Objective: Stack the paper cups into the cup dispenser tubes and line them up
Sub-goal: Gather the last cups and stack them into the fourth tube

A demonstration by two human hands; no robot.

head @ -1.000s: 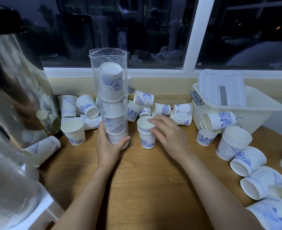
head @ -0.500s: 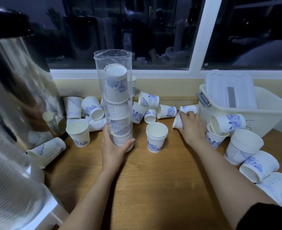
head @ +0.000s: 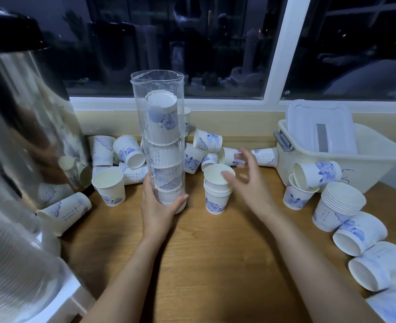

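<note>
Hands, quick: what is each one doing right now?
Left hand: grips the clear dispenser tube near its base.
Right hand: open, fingers spread by the cup stack, holding nothing.

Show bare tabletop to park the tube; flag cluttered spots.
Free: near table between left forearm and right forearm, in front of the tube and the nested cup stack; smaller strip between right forearm and the lying cups at right. Crowded: loose cups along the wall, around the bin.
</note>
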